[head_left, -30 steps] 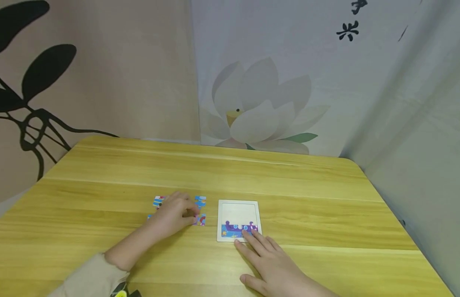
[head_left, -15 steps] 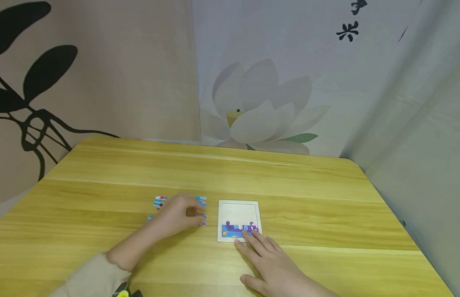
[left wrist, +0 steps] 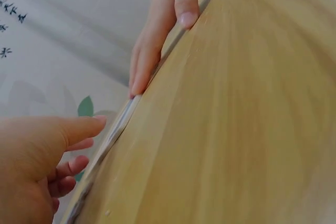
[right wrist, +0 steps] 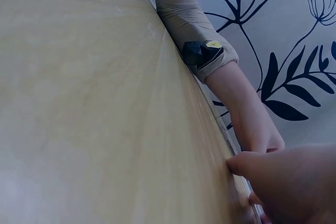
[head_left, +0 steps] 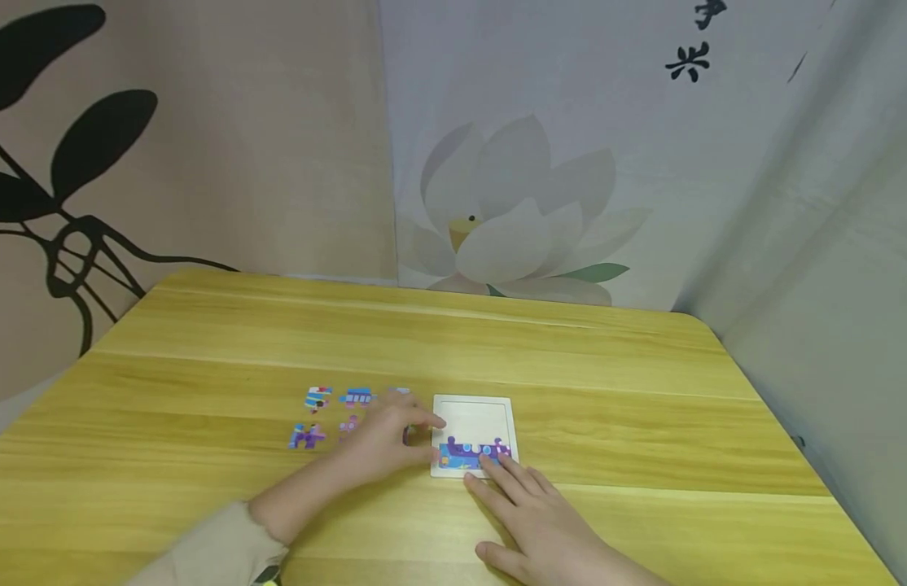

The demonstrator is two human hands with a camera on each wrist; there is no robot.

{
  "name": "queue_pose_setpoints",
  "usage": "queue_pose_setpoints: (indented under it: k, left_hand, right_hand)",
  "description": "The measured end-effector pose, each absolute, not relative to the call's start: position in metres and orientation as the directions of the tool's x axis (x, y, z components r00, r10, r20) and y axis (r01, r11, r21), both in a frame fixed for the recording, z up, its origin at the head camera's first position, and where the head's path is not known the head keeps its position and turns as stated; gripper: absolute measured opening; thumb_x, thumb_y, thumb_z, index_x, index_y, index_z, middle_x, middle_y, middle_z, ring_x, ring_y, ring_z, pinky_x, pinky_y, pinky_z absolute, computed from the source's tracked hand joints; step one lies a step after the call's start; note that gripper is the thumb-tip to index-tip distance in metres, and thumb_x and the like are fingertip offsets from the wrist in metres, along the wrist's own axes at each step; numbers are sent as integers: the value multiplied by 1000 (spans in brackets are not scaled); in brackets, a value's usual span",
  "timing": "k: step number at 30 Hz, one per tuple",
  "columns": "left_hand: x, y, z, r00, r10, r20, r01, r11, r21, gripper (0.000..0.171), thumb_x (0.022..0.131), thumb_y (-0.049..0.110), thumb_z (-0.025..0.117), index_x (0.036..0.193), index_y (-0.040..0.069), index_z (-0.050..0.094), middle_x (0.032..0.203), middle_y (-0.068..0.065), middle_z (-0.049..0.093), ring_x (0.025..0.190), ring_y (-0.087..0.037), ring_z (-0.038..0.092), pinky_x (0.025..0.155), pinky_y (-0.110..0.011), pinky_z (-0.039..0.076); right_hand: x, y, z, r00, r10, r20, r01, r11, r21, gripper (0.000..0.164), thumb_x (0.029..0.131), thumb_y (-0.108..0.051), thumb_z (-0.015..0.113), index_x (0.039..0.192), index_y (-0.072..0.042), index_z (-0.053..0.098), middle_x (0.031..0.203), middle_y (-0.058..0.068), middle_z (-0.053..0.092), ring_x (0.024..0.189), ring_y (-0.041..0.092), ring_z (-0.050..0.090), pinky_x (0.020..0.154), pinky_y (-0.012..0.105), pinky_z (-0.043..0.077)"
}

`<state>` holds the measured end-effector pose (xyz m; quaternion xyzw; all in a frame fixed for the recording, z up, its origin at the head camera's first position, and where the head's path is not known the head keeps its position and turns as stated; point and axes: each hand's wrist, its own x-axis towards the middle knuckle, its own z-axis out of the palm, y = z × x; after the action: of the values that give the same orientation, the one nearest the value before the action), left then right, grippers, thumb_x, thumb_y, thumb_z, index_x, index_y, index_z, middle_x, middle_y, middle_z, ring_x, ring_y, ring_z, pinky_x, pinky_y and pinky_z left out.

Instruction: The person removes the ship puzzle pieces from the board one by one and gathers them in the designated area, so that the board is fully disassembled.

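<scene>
My left hand (head_left: pixel 386 438) reaches right, its fingertips at the left edge of a white puzzle tray (head_left: pixel 471 400). Its thumb and fingers stand apart, and in the left wrist view nothing shows between the thumb and fingers of that left hand (left wrist: pixel 39 163). A strip of joined blue and purple jigsaw pieces (head_left: pixel 459 456) fills the tray's near end. My right hand (head_left: pixel 545 521) lies with fingers spread, fingertips on the strip's right part and the tray's near rim. Loose jigsaw pieces (head_left: pixel 358 397) lie left of the tray, some partly hidden by the left hand.
More loose pieces, including a purple one (head_left: pixel 307 436) and a striped one (head_left: pixel 317 399), lie farther left. They rest on a wooden table (head_left: pixel 607 366). A curtain (head_left: pixel 541 98) with a lotus print hangs behind the table's far edge.
My left hand has moved right from over the loose pieces to the tray's left edge, uncovering several pieces, and its thumb and fingers have spread apart. My right hand stays in place.
</scene>
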<state>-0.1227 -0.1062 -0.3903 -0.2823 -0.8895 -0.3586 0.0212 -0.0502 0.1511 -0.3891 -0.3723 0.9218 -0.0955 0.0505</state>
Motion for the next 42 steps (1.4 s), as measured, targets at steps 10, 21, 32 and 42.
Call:
queue_pose_setpoints:
  k: [10, 21, 32, 42]
  left_hand:
    - [-120, -92, -399, -834, 508, 215, 518, 587, 622, 39, 74, 26, 82, 108, 11, 72, 92, 8, 55, 92, -14, 45, 96, -52, 30]
    - [-117, -86, -395, -875, 457, 161, 431, 583, 689, 34, 74, 18, 82, 105, 10, 71, 96, 5, 58, 110, -32, 49, 101, -64, 22]
    - [-119, -82, -394, -874, 438, 210, 447, 555, 702, 33, 69, 12, 84, 99, 12, 71, 81, 12, 59, 80, -12, 49, 83, -42, 31]
    - [-117, -91, -388, -892, 402, 209, 381, 415, 826, 19, 80, 2, 75, 98, 6, 72, 79, 5, 61, 74, -14, 54, 66, -26, 49]
  right_hand:
    - [-50, 152, -389, -720, -693, -33, -671, 708, -220, 66, 98, -57, 36, 151, -19, 31, 155, 10, 24, 140, 34, 21, 104, 58, 27]
    - [-50, 152, -387, -720, -693, -33, -671, 708, -219, 65, 98, -56, 37, 151, -19, 31, 156, 8, 23, 141, 34, 20, 105, 58, 26]
    - [-49, 152, -385, -724, -689, -30, -668, 711, -219, 65, 97, -56, 38, 150, -19, 32, 155, 8, 25, 141, 33, 20, 105, 57, 27]
    - [-49, 151, -387, -724, -689, -33, -669, 712, -211, 65, 98, -57, 37, 151, -21, 30, 155, 8, 25, 141, 32, 20, 106, 56, 27]
